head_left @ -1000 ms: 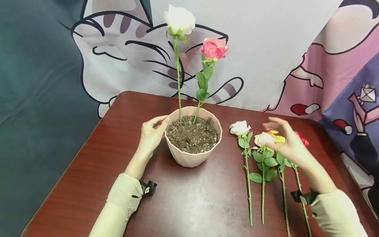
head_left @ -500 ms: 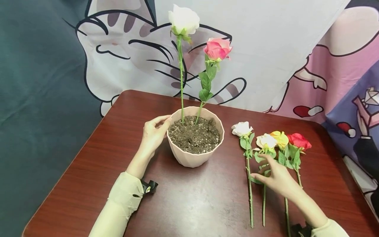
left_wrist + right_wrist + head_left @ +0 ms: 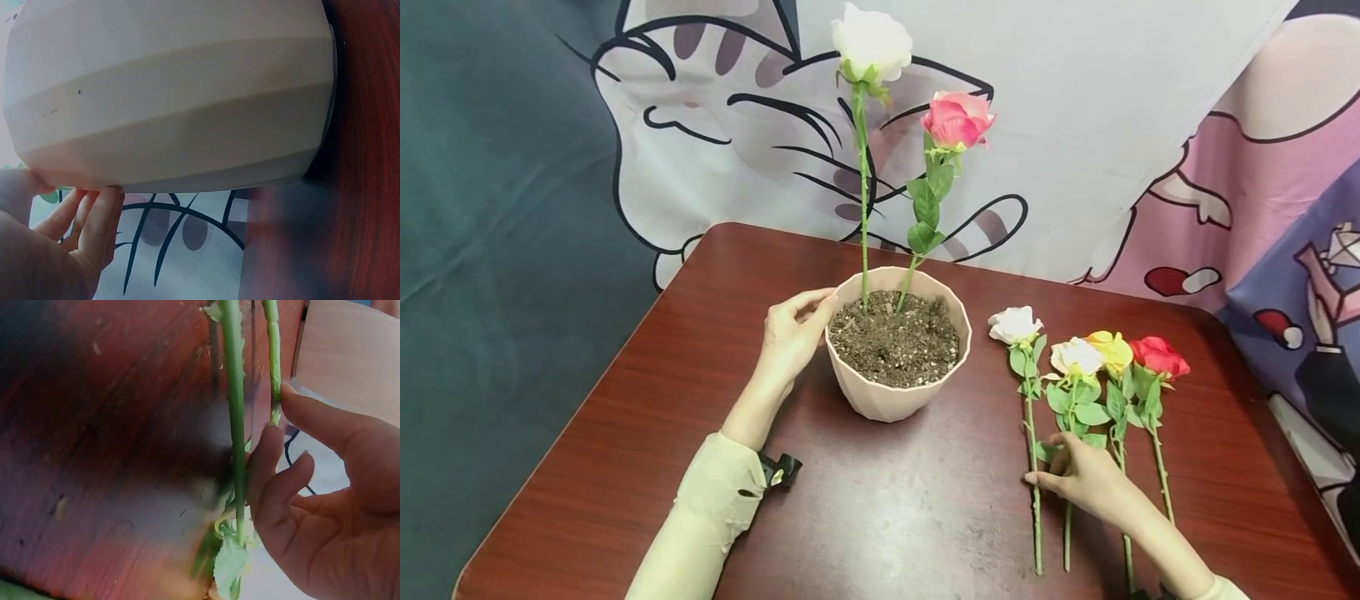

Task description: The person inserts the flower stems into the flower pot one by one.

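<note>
My left hand holds the rim of a pale pink faceted flower pot; in the left wrist view its fingers touch the outer wall. In the pot's soil stand a tall white rose and a shorter pink rose. At the right, my right hand pinches the stem of the leftmost lying white rose between thumb and index finger. The right wrist view shows that stem at the fingertips, with another green stem nearer the camera.
Right of the held stem lie a cream rose, a yellow rose and a red rose, close together on the brown wooden table. Behind the table hangs a cartoon cat cloth.
My right hand has moved from above the cream rose bloom down and left to the leftmost white rose's stem, closing its fingers there. The left hand stays on the pot.
</note>
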The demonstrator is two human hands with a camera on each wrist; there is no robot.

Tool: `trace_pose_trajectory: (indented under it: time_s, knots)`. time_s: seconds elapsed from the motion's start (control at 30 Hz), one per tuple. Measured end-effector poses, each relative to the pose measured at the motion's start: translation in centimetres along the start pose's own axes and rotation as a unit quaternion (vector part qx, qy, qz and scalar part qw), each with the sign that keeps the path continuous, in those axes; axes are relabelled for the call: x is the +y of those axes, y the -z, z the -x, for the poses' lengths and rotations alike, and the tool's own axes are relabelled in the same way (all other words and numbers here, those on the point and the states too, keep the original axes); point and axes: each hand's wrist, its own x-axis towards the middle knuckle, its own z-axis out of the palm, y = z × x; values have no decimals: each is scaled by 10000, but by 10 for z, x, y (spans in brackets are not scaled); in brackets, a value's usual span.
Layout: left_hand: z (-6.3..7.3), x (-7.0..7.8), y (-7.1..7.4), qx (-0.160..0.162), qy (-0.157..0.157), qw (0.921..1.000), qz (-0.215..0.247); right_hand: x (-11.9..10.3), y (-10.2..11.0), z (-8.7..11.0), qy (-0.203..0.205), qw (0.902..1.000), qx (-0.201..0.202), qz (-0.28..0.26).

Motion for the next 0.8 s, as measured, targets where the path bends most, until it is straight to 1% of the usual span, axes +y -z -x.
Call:
trace_pose_trajectory:
  time_s: [0.1,0.2,0.43,0.53,0.67,0.8]
  knots:
    - [-1,-1,0,-25,4,10000,-3,-1,-1,1,-352,9991,-206,-122]
    - [-1,-1,0,-18,-3,10000,-35,-3,-3,-1,-568,9973,-363,-281]
    - [-1,-1,0,37,24,10000,12,-7,-10,-6,-473,9968,-437,-468]
    - [-1,-2,-1,-14,30,10000,15,-6,-12,-6,-450,9940,-612,-788]
    - [-2,-2,0,-27,-48,10000,-20,-3,-13,-6,-340,9858,-929,-1357]
    - [-3,-2,1,-15,-68,10000,25,0,-12,-6,-298,9807,-1002,-1655]
